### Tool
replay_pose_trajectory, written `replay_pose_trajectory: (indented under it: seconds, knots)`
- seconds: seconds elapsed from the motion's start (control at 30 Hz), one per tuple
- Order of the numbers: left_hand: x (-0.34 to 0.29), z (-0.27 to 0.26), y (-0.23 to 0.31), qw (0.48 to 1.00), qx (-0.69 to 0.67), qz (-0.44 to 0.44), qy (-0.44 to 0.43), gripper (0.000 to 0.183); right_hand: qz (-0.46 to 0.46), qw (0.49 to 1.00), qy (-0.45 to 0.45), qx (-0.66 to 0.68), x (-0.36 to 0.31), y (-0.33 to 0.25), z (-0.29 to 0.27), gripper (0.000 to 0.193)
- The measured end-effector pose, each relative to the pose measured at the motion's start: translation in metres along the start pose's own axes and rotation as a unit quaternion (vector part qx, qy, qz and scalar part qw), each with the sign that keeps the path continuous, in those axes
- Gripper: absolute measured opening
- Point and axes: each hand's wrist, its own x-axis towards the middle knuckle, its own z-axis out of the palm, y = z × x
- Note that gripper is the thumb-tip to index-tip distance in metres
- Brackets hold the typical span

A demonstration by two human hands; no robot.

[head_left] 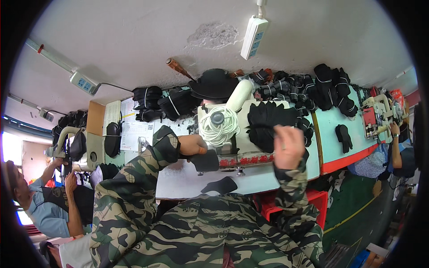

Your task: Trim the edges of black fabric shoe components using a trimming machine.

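Left hand (193, 145) rests at the front of the sewing machine (232, 129), fingers curled together onto a black fabric piece (206, 161) that hangs over the machine's front edge. Right hand (288, 145) is raised beside the right end of the machine, fingers closed around the edge of a stack of black gloves (268, 123) that lies on the machine bed; the exact grip is partly blurred.

A coil of white cord (219, 127) sits on the machine near the left hand. One loose black piece (220, 184) lies on the white worktop (178, 181) at its near edge, just in front of the person. Bundled black gloves (313, 89) are piled along the far edge of the worktop, and a single black glove (344, 137) lies apart on the teal surface toward the right.

Judged from this layout, work is mid-run: many bundles appear finished and tied, while the stack on the bed and the piece at the machine remain to be handled. Other people sit at neighbouring machines at the left and right.
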Motion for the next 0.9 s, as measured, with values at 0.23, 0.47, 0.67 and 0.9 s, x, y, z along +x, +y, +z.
replay_pose_trajectory:
  seconds: [0.23,0.47,0.67,0.9]
  knots:
    - [0.008,0.001,-0.016,0.994,0.100,-0.015,0.039,0.027,-0.074,0.990,-0.122,-0.016,-0.005,0.001,0.018,0.029]
    - [-0.004,-0.006,0.077,0.996,0.013,-0.088,0.010,0.037,-0.020,0.946,-0.314,0.073,-0.027,-0.030,0.068,0.035]
    - [-0.012,0.047,0.084,0.975,0.146,-0.077,0.152,0.019,0.128,0.900,-0.306,0.283,-0.041,-0.011,0.033,0.021]
    - [-0.007,0.162,0.031,0.960,0.274,-0.013,0.062,0.028,-0.034,0.999,-0.015,-0.022,0.009,0.004,-0.017,0.021]
